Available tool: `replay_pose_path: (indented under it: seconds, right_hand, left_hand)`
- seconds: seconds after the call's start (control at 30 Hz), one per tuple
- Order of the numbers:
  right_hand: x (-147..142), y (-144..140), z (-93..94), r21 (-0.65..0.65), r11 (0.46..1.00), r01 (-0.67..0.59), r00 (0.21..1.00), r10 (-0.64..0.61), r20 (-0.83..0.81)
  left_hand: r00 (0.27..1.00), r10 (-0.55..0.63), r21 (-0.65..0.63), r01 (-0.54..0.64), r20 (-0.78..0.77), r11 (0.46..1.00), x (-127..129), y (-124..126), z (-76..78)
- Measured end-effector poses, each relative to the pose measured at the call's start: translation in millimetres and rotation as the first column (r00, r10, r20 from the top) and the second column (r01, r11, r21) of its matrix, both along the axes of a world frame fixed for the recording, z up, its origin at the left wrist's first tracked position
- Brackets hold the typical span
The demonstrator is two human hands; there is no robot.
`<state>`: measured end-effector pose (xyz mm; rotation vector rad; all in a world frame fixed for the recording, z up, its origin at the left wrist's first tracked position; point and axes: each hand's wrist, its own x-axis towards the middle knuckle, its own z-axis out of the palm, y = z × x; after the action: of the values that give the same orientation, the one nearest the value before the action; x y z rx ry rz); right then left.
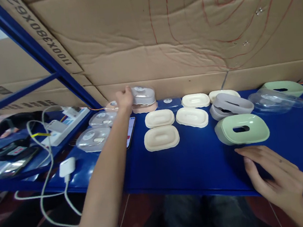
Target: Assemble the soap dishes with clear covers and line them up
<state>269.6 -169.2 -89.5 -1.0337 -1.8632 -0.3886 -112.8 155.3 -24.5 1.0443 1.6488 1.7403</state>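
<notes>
At the back of the table, my left hand (124,99) is closed on the left end of a clear plastic cover (144,95) with a round sticker. Under that cover is a pinkish oval piece (144,108). My right hand (276,175) hovers by the front edge, fingers loosely stretched and holding nothing. Just beyond its fingertips sits a green oval box with a slotted top (249,136). Behind the green one, grey slotted oval pieces (233,103) lean on each other. Several cream oval trays (161,138) lie in the middle of the blue table (191,167).
More clear covers (93,138) are left of my forearm, beside a phone (130,132). Clear covers (273,101) and another green slotted piece (285,88) lie at right. A white charger (67,167) with cables and a power strip (65,127) occupy the left.
</notes>
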Motion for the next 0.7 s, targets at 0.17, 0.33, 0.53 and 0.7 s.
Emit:
replay_pose_path:
  seconds: [0.17, 0.33, 0.53, 0.7]
  right_hand:
    - [1.0, -2.5, -1.4, 0.01, 1.0, -0.027, 1.0, 0.027, -0.006]
    - [1.5, -2.5, -2.6, -0.001, 1.0, -0.026, 1.0, 0.026, -0.007]
    - [4.6, -2.3, -4.5, 0.009, 1.0, -0.024, 1.0, 0.024, 0.0]
    - [6.2, -2.6, -6.0, 0.016, 1.0, -0.017, 1.0, 0.017, 0.004]
  left_hand:
    - [0.949, 0.081, -0.134, -0.127, -0.303, 0.983, -3.9, 4.6, -7.6]
    - [0.867, 0.075, -0.196, -0.195, -0.493, 0.961, -4.4, 3.7, 0.5]
    - [0.73, 0.198, 0.073, -0.199, -0.654, 0.977, 10.8, -21.1, 1.3]
    - [0.327, 0.005, 0.086, 0.233, -0.945, 0.969, 27.2, -52.1, -20.0]
